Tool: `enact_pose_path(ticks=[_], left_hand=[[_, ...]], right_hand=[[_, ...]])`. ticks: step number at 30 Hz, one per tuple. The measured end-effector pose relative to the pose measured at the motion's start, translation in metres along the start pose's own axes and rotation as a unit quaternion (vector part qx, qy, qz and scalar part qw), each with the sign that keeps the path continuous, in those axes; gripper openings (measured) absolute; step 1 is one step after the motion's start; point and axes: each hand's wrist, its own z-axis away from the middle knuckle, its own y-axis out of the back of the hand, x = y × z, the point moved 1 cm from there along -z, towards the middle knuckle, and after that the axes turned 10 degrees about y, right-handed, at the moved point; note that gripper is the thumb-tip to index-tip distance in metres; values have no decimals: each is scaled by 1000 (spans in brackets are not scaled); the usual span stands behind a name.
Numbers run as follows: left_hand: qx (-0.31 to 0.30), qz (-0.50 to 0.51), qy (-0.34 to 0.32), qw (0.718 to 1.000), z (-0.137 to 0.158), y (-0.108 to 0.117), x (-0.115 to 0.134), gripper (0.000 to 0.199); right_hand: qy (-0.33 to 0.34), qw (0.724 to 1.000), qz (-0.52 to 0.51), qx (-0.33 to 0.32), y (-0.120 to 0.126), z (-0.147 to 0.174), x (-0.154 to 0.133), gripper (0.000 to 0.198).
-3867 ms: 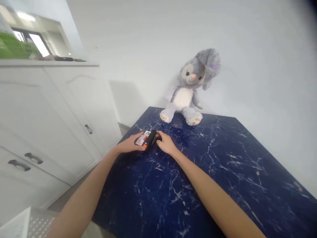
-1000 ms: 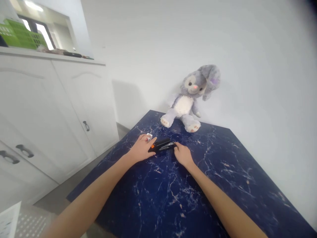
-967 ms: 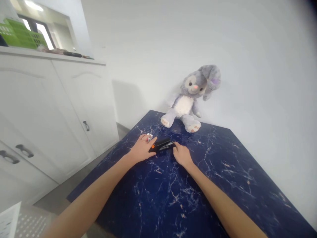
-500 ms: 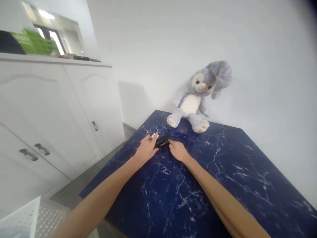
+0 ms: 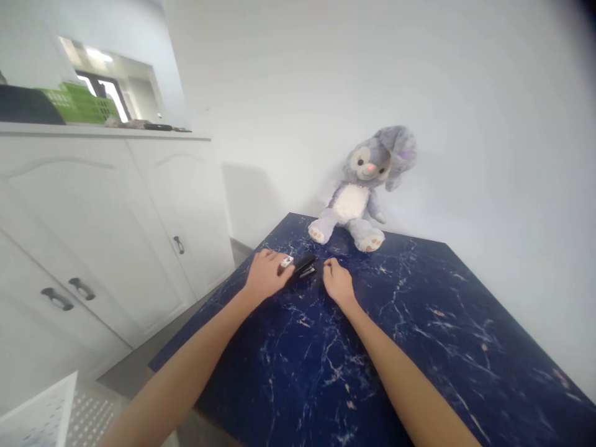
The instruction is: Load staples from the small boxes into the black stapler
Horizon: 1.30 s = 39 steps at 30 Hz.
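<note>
A black stapler (image 5: 305,266) lies on the blue marbled table, its jaw parted toward the right. Around a small white-and-dark box (image 5: 287,263) at the stapler's left end, my left hand (image 5: 266,273) is closed, with the box showing between thumb and forefinger. The thumb is close to the stapler's rear; whether it touches is unclear. Just right of the stapler and apart from it, my right hand (image 5: 338,282) has its fingers pinched together. Anything inside that pinch is too small to make out.
A grey plush rabbit (image 5: 352,202) sits at the table's back edge against the wall. White cabinets (image 5: 116,217) stand on the left, with green baskets (image 5: 81,102) on top. A white perforated basket (image 5: 88,410) is at lower left, below the table (image 5: 419,323).
My right hand has come away from the stapler's front end toward the right. My left hand has shifted from the stapler onto the small box. The view has tilted slightly.
</note>
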Motion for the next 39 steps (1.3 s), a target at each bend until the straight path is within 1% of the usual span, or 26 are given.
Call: enact_pose_path(ticks=[2,3,4,6,7,9,11,13,15,16,18,20,22,24,26,28,31,32,34,36,39], left_hand=[[21,-14,48,999,-5,7,-15,37],[8,-21,67,997,-7,9,-24,40],[-22,-23,76,997,-9,10,-31,43],[-80,-10,78,994,-12,11,-43,47],[-92,4,79,993,-13,11,-47,47],[-77,50,103,990,-14,11,-50,43],[-51,123,151,980,-15,11,-47,43],[-58,227,201,951,-14,11,-42,47],[-87,345,230,906,-14,10,-34,53],[-106,403,233,879,-14,10,-30,56],[-151,504,214,823,-14,10,-22,61],[-200,575,177,773,-13,11,-17,64],[-247,610,148,738,-11,13,-15,69],[-286,620,129,719,-9,14,-16,69],[-311,619,119,711,-7,16,-17,64],[-313,625,129,703,-7,17,-16,58],[-300,636,170,690,-6,17,-12,58],[-298,631,185,692,-6,17,-10,60],[-290,610,212,706,-5,15,-6,64],[-278,587,228,725,-5,13,-3,65],[-266,563,217,752,-4,8,0,59]], right_hand=[[-15,999,-18,22,4,3,3,34],[-10,999,-26,27,5,4,3,36],[-2,999,-32,34,5,4,3,35],[13,998,-42,50,5,4,3,34],[21,997,-49,60,4,4,2,35],[44,994,-63,82,3,5,0,39],[70,990,-78,95,3,6,-2,41],[78,989,-87,91,4,7,-3,39],[57,991,-95,81,5,8,-1,33],[38,991,-103,81,6,8,1,30],[-8,987,-127,101,8,8,8,28],[-52,978,-156,131,9,8,15,29],[-76,971,-175,141,10,7,19,30],[-63,974,-177,126,9,6,19,32],[-30,981,-162,106,7,6,16,36],[-12,985,-144,97,5,5,14,40],[-17,982,-153,106,4,5,15,42],[-27,979,-168,115,4,6,15,41],[-58,966,-212,136,7,5,15,38],[-89,945,-274,154,10,3,11,36],[-86,901,-395,158,15,-2,-7,38]])
